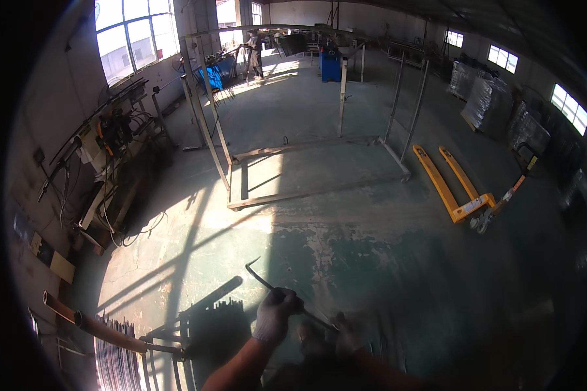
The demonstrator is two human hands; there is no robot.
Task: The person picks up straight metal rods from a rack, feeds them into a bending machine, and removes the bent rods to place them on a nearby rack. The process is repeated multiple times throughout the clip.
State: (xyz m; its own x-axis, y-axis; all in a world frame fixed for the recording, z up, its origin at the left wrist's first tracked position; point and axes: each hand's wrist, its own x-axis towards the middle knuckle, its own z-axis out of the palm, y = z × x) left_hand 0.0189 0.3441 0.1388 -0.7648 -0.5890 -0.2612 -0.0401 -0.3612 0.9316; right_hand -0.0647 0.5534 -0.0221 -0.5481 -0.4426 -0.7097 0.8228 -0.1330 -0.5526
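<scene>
Low in the middle of the head view, a thin dark metal rod with a bent, hooked tip (259, 278) runs slantwise through both hands. My left hand (277, 315), in a light grey work glove, is closed around it below the hook. Farther down the rod, my right hand (347, 333) is closed at the lower end; it is gloved too and lies in shade, so its fingers show poorly. The hook points up and away, over the floor.
A large metal frame (293, 199) stands ahead, with a yellow pallet jack (451, 189) to its right. At lower left is a rack with brown padded arms (111, 333) and many thin rods (117, 365). Machinery (111, 140) lines the left wall; a person (255, 55) stands far off.
</scene>
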